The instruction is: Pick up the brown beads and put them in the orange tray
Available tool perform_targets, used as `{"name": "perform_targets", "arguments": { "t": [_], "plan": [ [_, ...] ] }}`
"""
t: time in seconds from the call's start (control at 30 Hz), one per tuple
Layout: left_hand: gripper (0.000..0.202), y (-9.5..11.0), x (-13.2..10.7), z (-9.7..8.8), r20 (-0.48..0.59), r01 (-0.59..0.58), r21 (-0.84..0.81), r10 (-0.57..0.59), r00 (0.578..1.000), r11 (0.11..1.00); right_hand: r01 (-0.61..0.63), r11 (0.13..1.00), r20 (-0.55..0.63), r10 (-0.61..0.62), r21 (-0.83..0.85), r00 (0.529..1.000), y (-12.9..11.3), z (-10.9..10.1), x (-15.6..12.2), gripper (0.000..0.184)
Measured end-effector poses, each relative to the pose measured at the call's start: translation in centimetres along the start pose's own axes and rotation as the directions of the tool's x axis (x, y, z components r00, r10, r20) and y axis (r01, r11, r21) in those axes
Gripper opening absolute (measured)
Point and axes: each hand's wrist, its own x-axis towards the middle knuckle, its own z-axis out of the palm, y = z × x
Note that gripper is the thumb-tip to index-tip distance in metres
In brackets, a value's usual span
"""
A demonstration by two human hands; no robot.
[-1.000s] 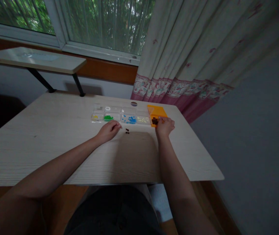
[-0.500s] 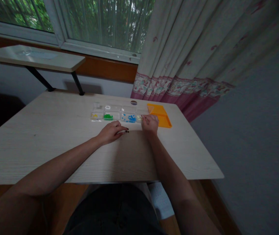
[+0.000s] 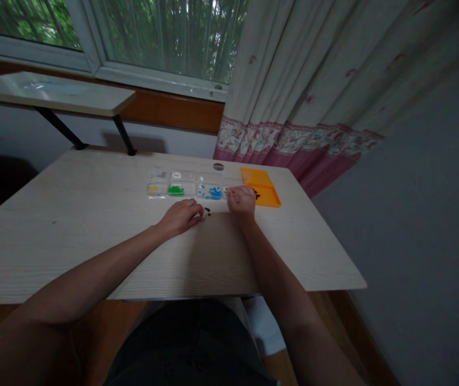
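Pale wood-grain surface (image 3: 93, 236), broad and matte. Clear compartmented box (image 3: 191, 184) at 12 o'clock from the hands; yellow beads (image 3: 154, 188), green beads (image 3: 176, 190), blue beads (image 3: 210, 191) in separate cells. Orange tray (image 3: 262, 186) just beside the box at 3 o'clock, a few dark beads on it. Left hand (image 3: 181, 216) lay palm-down, fingers loosely curled, holding nothing visible. Right hand (image 3: 242, 200) at 3 o'clock of the left, fingers pinched together at the box's right-end cell; whether anything was held, cannot tell. Loose dark beads (image 3: 207, 211) on bare surface between the hands. Judged very light, hard, smooth, prone to roll; best taken singly by fingertip pinch from above.
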Motion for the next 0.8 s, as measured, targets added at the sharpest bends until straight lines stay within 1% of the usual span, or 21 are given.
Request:
{"name": "perform_targets", "arguments": {
  "t": [0.07, 0.17, 0.27, 0.37, 0.43, 0.53, 0.6, 0.7, 0.8],
  "plan": [
    [0.014, -0.1, 0.1, 0.1, -0.015, 0.044, -0.022, -0.044, 0.999, 0.999, 0.012, 1.0, 0.008, -0.012, -0.006, 1.0, 0.0, -0.1, 0.1, 0.025],
    [0.021, -0.4, 0.1, 0.2, -0.042, 0.109, -0.078, -0.112, 0.993, 0.991, 0.041, 0.999, 0.024, -0.041, -0.001, 0.999, -0.1, 0.0, 0.1, 0.025],
    [0.027, -0.7, 0.2, 0.3, -0.087, 0.171, -0.174, -0.189, 0.978, 0.97, 0.081, 0.996, 0.045, -0.082, 0.034, 0.996, -1.0, 0.3, -0.1, 0.025],
    [0.031, -1.1, 0.3, 0.3, -0.142, 0.223, -0.303, -0.276, 0.951, 0.926, 0.17, 0.982, 0.107, -0.179, 0.086, 0.978, -2.8, 0.5, -0.6, 0.025],
    [0.033, -1.3, 0.4, 0.2, -0.16, 0.234, -0.376, -0.312, 0.937, 0.897, 0.259, 0.958, 0.176, -0.277, 0.119, 0.944, -4.2, 0.5, -1.0, 0.025],
    [0.036, -1.4, 0.5, 0.1, -0.174, 0.223, -0.419, -0.319, 0.932, 0.88, 0.37, 0.919, 0.26, -0.394, 0.136, 0.882, -6.1, 0.3, -1.4, 0.026],
    [0.038, -1.3, 0.5, 0.0, -0.175, 0.209, -0.422, -0.305, 0.936, 0.882, 0.403, 0.906, 0.277, -0.424, 0.132, 0.862, -7.0, 0.2, -1.6, 0.027],
    [0.04, -1.2, 0.5, 0.0, -0.159, 0.205, -0.424, -0.296, 0.942, 0.882, 0.396, 0.908, 0.263, -0.418, 0.135, 0.87, -7.6, 0.1, -1.7, 0.028],
    [0.04, -1.1, 0.5, 0.1, -0.147, 0.213, -0.416, -0.297, 0.943, 0.884, 0.377, 0.913, 0.239, -0.406, 0.158, 0.882, -7.6, 0.2, -1.7, 0.027]
  ]
}}
